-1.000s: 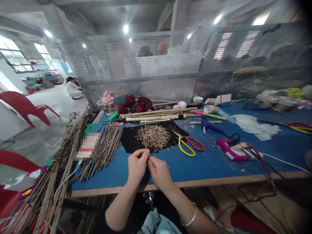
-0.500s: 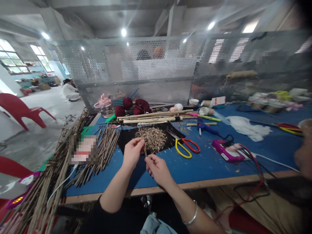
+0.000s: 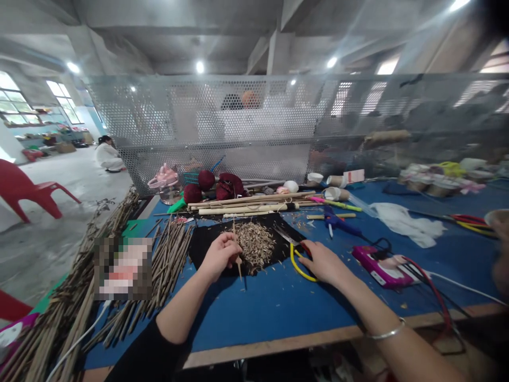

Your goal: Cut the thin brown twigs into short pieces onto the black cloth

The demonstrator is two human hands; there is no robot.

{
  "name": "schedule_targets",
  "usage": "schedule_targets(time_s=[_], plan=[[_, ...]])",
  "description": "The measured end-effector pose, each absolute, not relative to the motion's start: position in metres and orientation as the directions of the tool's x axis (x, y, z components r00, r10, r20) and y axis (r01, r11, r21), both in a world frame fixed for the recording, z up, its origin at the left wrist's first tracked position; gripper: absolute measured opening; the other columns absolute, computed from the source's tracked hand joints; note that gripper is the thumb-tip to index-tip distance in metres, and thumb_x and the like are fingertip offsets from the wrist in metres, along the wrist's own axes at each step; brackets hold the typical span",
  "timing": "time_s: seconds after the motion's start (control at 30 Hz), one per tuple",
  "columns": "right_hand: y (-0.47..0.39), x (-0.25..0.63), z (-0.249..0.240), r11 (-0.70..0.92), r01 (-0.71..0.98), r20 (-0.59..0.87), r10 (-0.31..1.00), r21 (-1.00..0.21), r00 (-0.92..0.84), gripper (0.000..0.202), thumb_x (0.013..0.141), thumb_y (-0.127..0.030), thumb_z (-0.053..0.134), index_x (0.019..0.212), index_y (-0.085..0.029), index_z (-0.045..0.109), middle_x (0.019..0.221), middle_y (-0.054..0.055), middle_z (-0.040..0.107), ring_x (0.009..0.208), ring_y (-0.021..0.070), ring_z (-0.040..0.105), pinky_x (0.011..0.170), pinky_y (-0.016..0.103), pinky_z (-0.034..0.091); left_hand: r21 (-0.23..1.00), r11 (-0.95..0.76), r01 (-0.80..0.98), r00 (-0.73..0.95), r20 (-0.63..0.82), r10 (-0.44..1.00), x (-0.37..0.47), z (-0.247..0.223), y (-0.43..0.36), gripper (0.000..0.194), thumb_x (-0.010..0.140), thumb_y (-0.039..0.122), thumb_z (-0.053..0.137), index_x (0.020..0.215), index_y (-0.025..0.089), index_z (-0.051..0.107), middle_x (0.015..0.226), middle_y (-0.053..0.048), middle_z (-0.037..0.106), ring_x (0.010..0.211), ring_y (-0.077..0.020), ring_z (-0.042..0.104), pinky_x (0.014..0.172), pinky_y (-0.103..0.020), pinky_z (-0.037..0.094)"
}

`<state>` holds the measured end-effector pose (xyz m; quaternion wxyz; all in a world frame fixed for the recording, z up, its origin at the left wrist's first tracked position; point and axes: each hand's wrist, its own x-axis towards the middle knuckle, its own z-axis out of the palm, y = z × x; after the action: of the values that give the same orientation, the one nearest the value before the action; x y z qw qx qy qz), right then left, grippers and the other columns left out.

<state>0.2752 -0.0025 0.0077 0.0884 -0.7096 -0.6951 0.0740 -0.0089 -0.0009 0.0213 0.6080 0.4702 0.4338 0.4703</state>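
My left hand [image 3: 219, 255] is closed in a pinch on a thin pale stick [image 3: 239, 268], which stands nearly upright between thumb and fingers. Right beside it lies a heap of small brown pieces like husks or chips [image 3: 257, 246] on a black cloth [image 3: 203, 240]. On the other side of the heap, my right hand [image 3: 324, 262] has its fingers around the red handle of a pair of scissors [image 3: 297, 266]. Their yellow handle shows in front of the fingers, and the blades point toward the cloth. Most of the red handle is hidden by the hand.
Bundled brown twigs [image 3: 169, 260] lie at the left, beside a blurred-out object. Bamboo rods [image 3: 246, 206] and dark red yarn balls [image 3: 230, 187] line the back. A blue glue gun [image 3: 332, 217] and a purple power strip [image 3: 382, 268] with cables are at the right.
My right hand has left the thin stick and moved right onto the scissors. My left hand keeps the stick alone. The view has shifted slightly.
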Motion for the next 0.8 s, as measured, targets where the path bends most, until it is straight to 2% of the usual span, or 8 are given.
schedule_targets(time_s=[0.1,0.2,0.27,0.33,0.47,0.53,0.63,0.8], plan=[[-0.002,0.281,0.012,-0.105,0.942,-0.025,0.994,-0.319,0.102,0.050,0.065,-0.036,0.058,0.112,-0.020,0.052,0.086,0.008,0.063,0.070,0.0211,0.059,0.058,0.027,0.038,0.971,0.148,-0.190,0.217,-0.106,0.970,-0.009,0.019,-0.003,0.029,0.064,0.031,0.061,0.086,0.018,0.049,0.061,0.002,0.059,0.041,-0.0092,0.056,0.029,-0.013,0.024],[-0.013,0.284,0.021,-0.168,0.794,-0.049,0.984,-0.584,0.171,0.048,0.064,-0.032,0.057,0.110,-0.020,0.051,0.068,0.001,0.058,0.056,0.0152,0.053,0.052,0.025,0.036,0.972,0.147,-0.184,0.205,-0.108,0.973,-0.010,0.020,-0.003,0.030,0.068,0.042,0.058,0.081,0.017,0.049,0.054,0.003,0.056,0.037,-0.0078,0.052,0.030,-0.013,0.026],[-0.023,0.278,0.028,-0.141,0.559,-0.099,0.989,-0.817,0.106,0.050,0.067,-0.030,0.054,0.115,-0.020,0.044,0.062,-0.003,0.049,0.050,0.0113,0.046,0.049,0.023,0.036,0.976,0.131,-0.176,0.177,-0.100,0.979,-0.009,0.021,-0.003,0.032,0.068,0.046,0.058,0.077,0.016,0.049,0.050,0.003,0.054,0.034,-0.0067,0.049,0.031,-0.013,0.027],[-0.029,0.263,0.036,-0.131,0.258,-0.150,0.987,-0.957,-0.053,0.054,0.068,-0.031,0.056,0.119,-0.023,0.038,0.069,-0.004,0.048,0.051,0.0087,0.044,0.047,0.021,0.036,0.973,0.136,-0.185,0.154,-0.108,0.982,-0.009,0.021,-0.003,0.034,0.067,0.046,0.059,0.075,0.016,0.048,0.048,0.004,0.054,0.034,-0.0066,0.048,0.032,-0.014,0.028],[-0.007,0.220,0.045,-0.138,0.068,-0.151,0.956,-0.988,-0.253,0.053,0.070,-0.042,0.059,0.116,-0.025,0.040,0.063,-0.008,0.035,0.042,0.0039,0.028,0.037,0.017,0.025,0.959,0.153,-0.237,0.159,-0.117,0.980,-0.006,0.021,-0.007,0.033,0.067,0.045,0.060,0.077,0.016,0.046,0.051,0.002,0.057,0.039,-0.0084,0.053,0.035,-0.014,0.032],[0.013,0.202,0.044,-0.011,0.135,-0.050,0.956,-0.991,-0.288,0.054,0.068,-0.041,0.061,0.115,-0.023,0.042,0.063,-0.008,0.037,0.043,0.0044,0.030,0.040,0.018,0.029,0.959,0.138,-0.246,0.158,-0.101,0.982,-0.003,0.021,-0.008,0.032,0.069,0.044,0.059,0.076,0.017,0.044,0.052,0.001,0.059,0.041,-0.0092,0.054,0.037,-0.015,0.034],[0.032,0.187,0.038,0.245,0.299,0.169,0.951,-0.922,-0.257,0.053,0.064,-0.036,0.065,0.110,-0.020,0.046,0.075,-0.003,0.049,0.066,0.0104,0.048,0.064,0.024,0.041,0.966,0.105,-0.238,0.140,-0.073,0.987,0.001,0.020,-0.010,0.032,0.072,0.046,0.056,0.075,0.017,0.043,0.051,0.000,0.059,0.043,-0.0099,0.055,0.038,-0.015,0.034],[0.016,0.182,0.025,0.304,0.530,0.144,0.936,-0.791,-0.322,0.055,0.065,-0.040,0.065,0.113,-0.022,0.045,0.094,0.002,0.056,0.081,0.0156,0.053,0.074,0.028,0.042,0.981,0.051,-0.188,0.135,-0.025,0.991,0.007,0.015,-0.012,0.030,0.074,0.044,0.056,0.075,0.015,0.046,0.054,0.000,0.060,0.046,-0.0082,0.053,0.042,-0.016,0.037]])
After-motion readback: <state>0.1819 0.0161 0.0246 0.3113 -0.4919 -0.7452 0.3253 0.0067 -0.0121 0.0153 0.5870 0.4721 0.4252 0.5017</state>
